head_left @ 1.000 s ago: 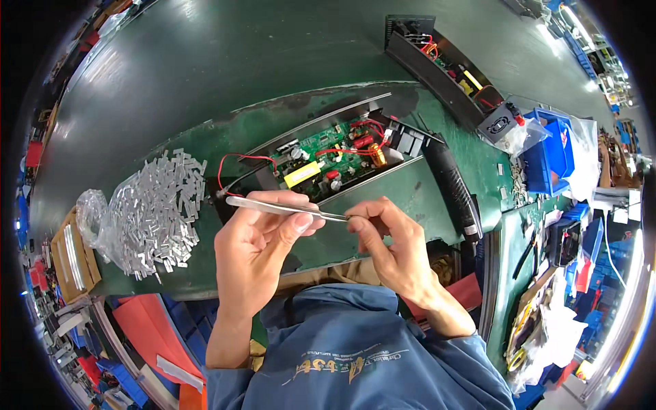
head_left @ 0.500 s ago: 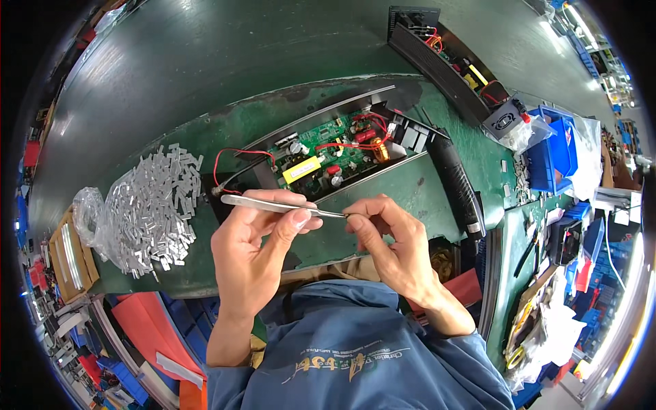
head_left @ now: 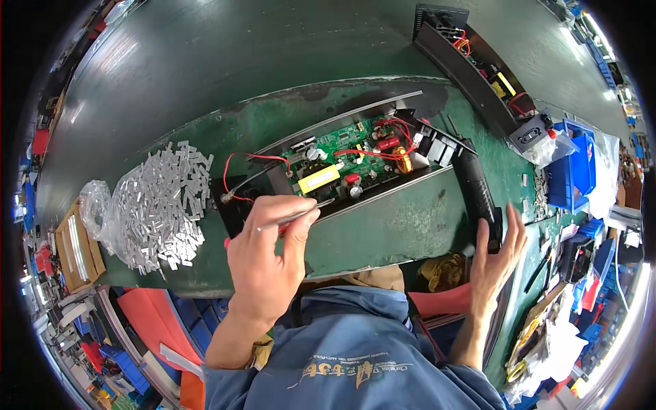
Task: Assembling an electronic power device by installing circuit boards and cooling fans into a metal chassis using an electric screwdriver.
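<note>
My left hand (head_left: 266,270) is closed around metal tweezers (head_left: 285,219), whose tips point right toward the near edge of an open black metal housing (head_left: 393,183). Whether the tips hold anything is too small to tell. Inside the housing sits a green circuit board (head_left: 333,145) with a yellow-labelled block, red capacitors, a copper coil and red wires. At the right, my right hand (head_left: 493,270) has thumb and fingers apart around the near end of a black electric screwdriver (head_left: 473,181), which leans on the housing's right end. Firm contact there is not visible.
A pile of small silvery metal pieces (head_left: 160,205) spills from a plastic bag at the left, beside a cardboard box (head_left: 74,249). A second open black housing (head_left: 471,78) stands back right. Blue bins (head_left: 572,167) and loose small parts lie along the right edge.
My right hand has left the tweezer tips and moved right to the screwdriver's near end, its fingers spreading. My left hand has shifted slightly right, still holding the tweezers.
</note>
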